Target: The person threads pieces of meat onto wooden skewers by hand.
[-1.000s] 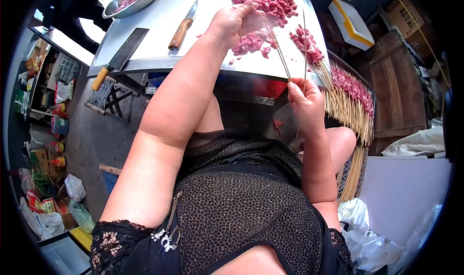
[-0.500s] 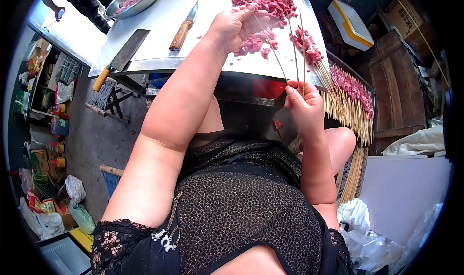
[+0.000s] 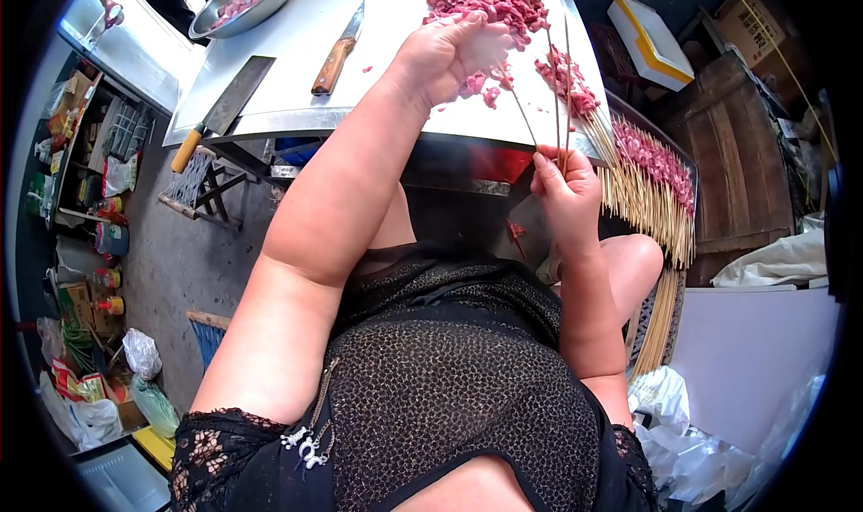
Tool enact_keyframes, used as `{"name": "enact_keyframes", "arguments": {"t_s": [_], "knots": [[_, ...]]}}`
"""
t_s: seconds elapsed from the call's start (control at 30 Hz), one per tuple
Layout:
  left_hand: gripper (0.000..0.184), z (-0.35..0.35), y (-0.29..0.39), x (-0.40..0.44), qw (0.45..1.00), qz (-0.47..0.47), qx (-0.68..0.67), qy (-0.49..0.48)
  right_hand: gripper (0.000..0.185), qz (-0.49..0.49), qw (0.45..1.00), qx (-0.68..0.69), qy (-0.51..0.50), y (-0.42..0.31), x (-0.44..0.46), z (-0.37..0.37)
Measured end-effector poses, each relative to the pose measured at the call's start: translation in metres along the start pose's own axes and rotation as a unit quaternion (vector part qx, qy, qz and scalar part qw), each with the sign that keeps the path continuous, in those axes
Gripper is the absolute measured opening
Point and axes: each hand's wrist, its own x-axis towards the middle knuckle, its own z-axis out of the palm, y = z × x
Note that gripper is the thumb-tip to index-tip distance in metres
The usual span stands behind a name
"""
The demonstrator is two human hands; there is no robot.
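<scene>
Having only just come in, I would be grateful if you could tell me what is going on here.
At a white table, the person's right hand has a few thin skewers in its grip. The left hand is near their far ends; whether it pinches any meat is hard to tell. A pile of raw meat lies just beyond. Loaded skewers rest near the table's right edge, and many more are lined up beside it. A cleaver and a knife lie on the left.

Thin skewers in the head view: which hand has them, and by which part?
The right hand pinches the thin skewers by their lower parts. Whether the left hand also grips one cannot be told.
</scene>
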Motion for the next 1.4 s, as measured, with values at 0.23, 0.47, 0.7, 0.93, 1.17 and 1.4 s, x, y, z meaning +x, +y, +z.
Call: {"name": "enact_keyframes", "arguments": {"t_s": [0.23, 0.47, 0.7, 0.93, 1.17, 1.4], "knots": [[0.025, 0.003, -0.003, -0.003, 1.000, -0.004, -0.009, 0.008, 0.011, -0.008, 0.999, -0.050, 0.012, -0.013, 0.005, 0.012], [0.027, -0.004, -0.009, 0.015, 0.982, -0.033, 0.182, -0.040, 0.011, -0.002, 1.000, -0.014, 0.006, -0.022, 0.028, 0.009], [0.024, -0.026, -0.019, 0.051, 0.683, 0.125, 0.718, 0.048, 0.013, 0.008, 0.999, -0.019, 0.028, -0.013, 0.031, -0.015], [0.024, -0.012, -0.027, 0.053, 0.529, 0.131, 0.838, 0.035, 0.014, 0.011, 0.999, 0.005, 0.036, -0.001, 0.021, -0.025], [0.022, -0.030, 0.003, 0.035, 0.941, 0.043, 0.329, 0.061, 0.014, 0.043, 0.999, 0.007, -0.009, -0.001, 0.015, -0.015], [0.034, -0.041, 0.019, 0.019, 0.904, 0.024, 0.415, 0.097, 0.016, 0.064, 0.993, -0.097, -0.012, 0.015, 0.020, -0.011]]}}
